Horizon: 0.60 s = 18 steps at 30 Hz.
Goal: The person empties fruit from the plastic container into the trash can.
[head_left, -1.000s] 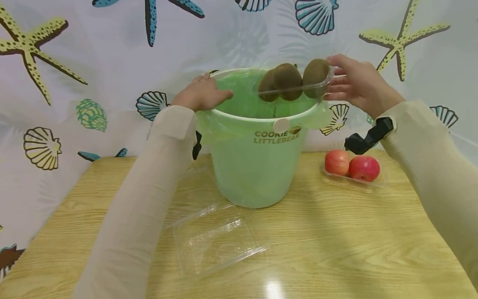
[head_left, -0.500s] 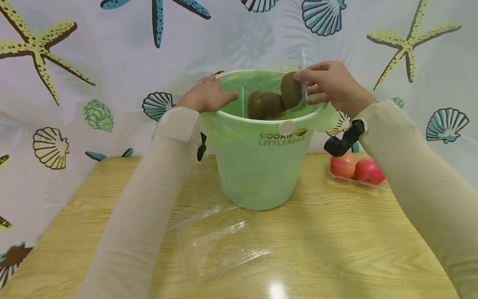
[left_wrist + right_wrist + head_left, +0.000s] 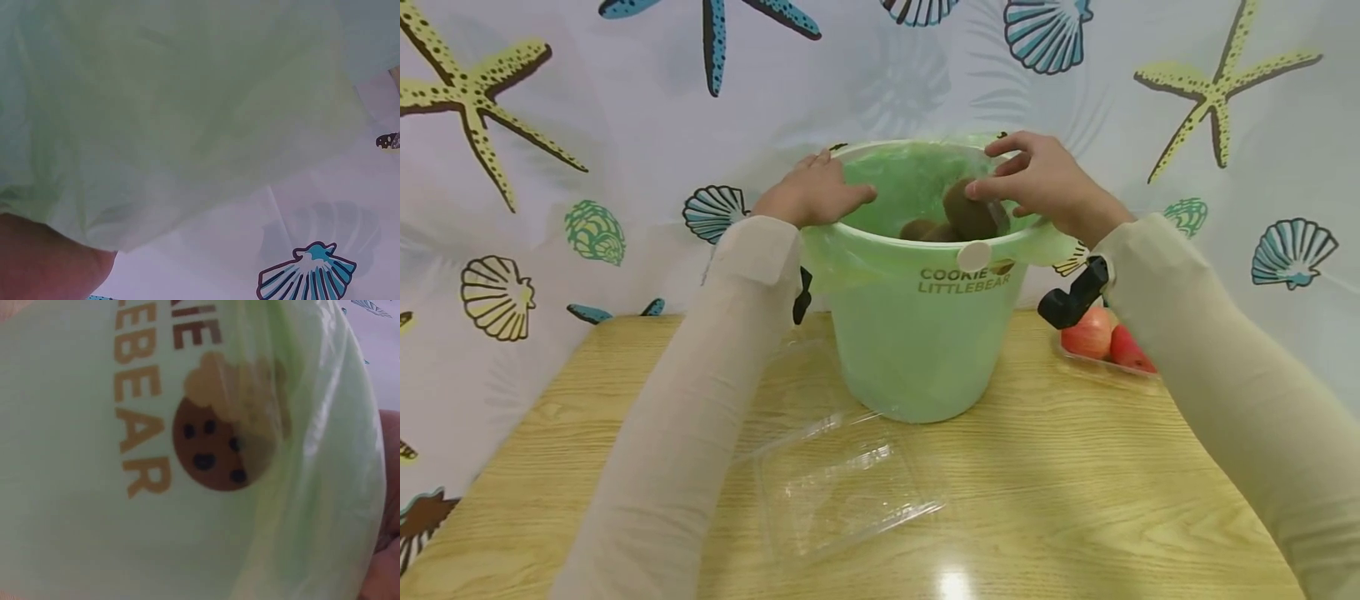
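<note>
A pale green bucket (image 3: 910,333) with a thin plastic bag over its rim stands on the table. My left hand (image 3: 815,193) rests palm down on its left rim, thumb stretched inward; part of a finger shows in the left wrist view beside the bag (image 3: 187,112). Inside the bucket are brown kiwis (image 3: 967,212), low behind the front rim, in a clear tray hardly visible there. At the right rim, my right hand (image 3: 1043,179) holds the tray's end, its thumb against the nearest kiwi and its index finger raised. In the right wrist view the bucket hides most of this hand.
Two red apples (image 3: 1086,335) lie in a clear tray at the back right, partly behind the right sleeve. A clear plastic container (image 3: 850,483) lies on the wooden table (image 3: 1060,500) before the bucket. A sheet (image 3: 625,108) printed with shells and starfish hangs behind.
My right hand has moved left and down to the bucket, lowering the kiwis from above the rim into it. The tray has tilted downward. My left hand has stayed on the rim.
</note>
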### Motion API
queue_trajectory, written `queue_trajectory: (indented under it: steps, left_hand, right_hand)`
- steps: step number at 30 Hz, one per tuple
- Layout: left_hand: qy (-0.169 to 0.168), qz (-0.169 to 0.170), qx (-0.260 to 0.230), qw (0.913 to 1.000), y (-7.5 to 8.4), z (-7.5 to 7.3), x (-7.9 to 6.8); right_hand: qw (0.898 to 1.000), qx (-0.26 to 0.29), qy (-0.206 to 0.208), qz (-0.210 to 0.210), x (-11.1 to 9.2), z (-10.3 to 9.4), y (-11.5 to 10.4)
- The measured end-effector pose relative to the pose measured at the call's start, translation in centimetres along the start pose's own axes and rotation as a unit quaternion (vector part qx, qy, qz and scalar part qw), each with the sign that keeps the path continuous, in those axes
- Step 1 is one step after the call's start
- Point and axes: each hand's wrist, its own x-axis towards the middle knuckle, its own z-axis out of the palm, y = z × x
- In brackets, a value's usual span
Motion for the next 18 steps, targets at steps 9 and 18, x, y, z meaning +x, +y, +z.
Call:
queue_trajectory:
  steps: [9, 18]
  left_hand:
    - [-0.003, 0.003, 0.005, 1.0000, 0.07, -0.03, -0.03]
    - [-0.005, -0.003, 0.004, 1.0000, 0.13, 0.01, 0.00]
  right_hand:
    - [1.000, -0.001, -0.002, 0.003, -0.07, 0.16, -0.02]
    - [1.000, 0.016, -0.003, 0.010, -0.15, 0.02, 0.00]
